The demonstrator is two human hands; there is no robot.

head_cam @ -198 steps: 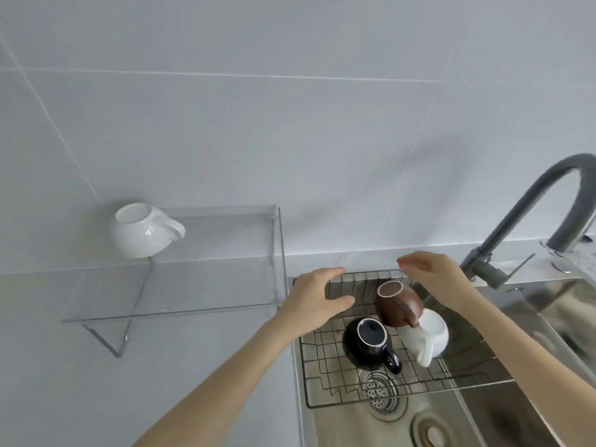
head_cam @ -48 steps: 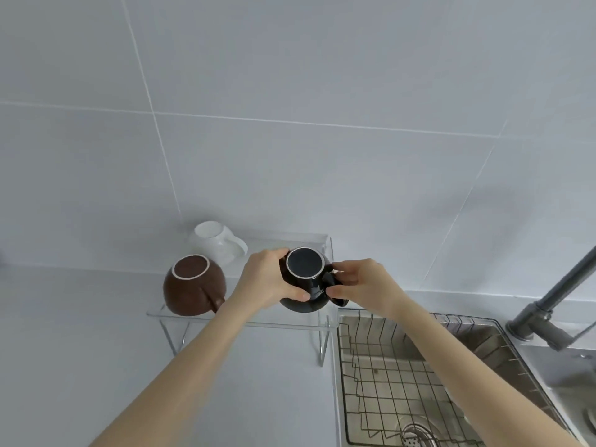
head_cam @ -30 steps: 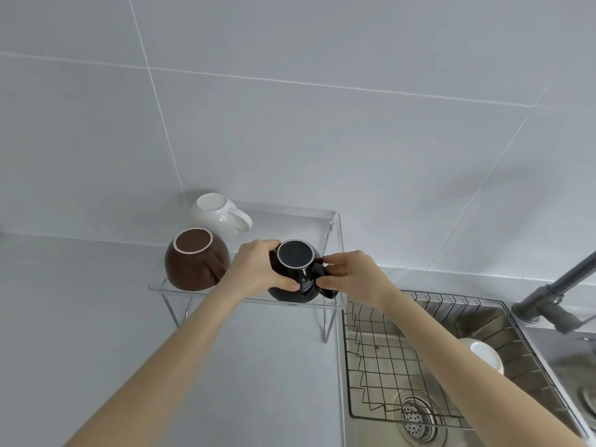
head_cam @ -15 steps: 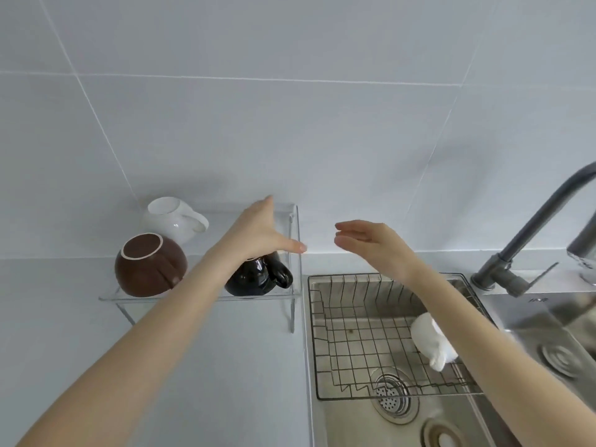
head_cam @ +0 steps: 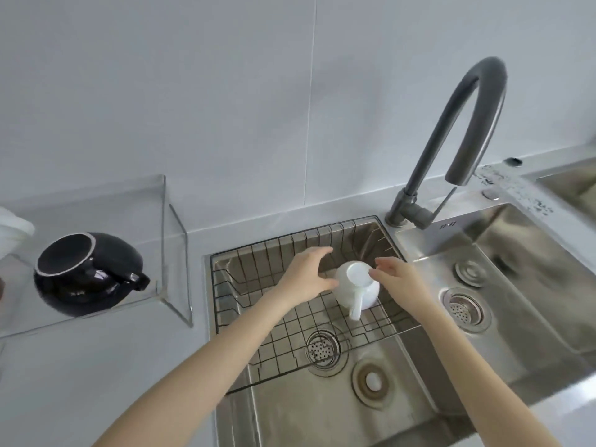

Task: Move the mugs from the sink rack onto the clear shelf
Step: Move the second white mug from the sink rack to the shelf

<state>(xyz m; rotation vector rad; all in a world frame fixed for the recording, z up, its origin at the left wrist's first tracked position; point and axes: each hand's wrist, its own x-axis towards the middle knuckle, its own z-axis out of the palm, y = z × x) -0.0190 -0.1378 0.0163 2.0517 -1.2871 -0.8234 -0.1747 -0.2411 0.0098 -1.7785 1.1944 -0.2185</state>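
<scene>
Between the 2 hands, 1 white mug (head_cam: pixel 356 287) sits upturned on the sink rack (head_cam: pixel 290 321). The left hand (head_cam: pixel 308 279) cups its side, fingers spread; the right hand (head_cam: pixel 395 279) touches its base, uncurled.

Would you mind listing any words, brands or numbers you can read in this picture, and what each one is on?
Sink deck, by the tap base: a small dark mark at, too small and blurred to read.
White mug, black mug, shelf, rack, wall: no text visible.
</scene>
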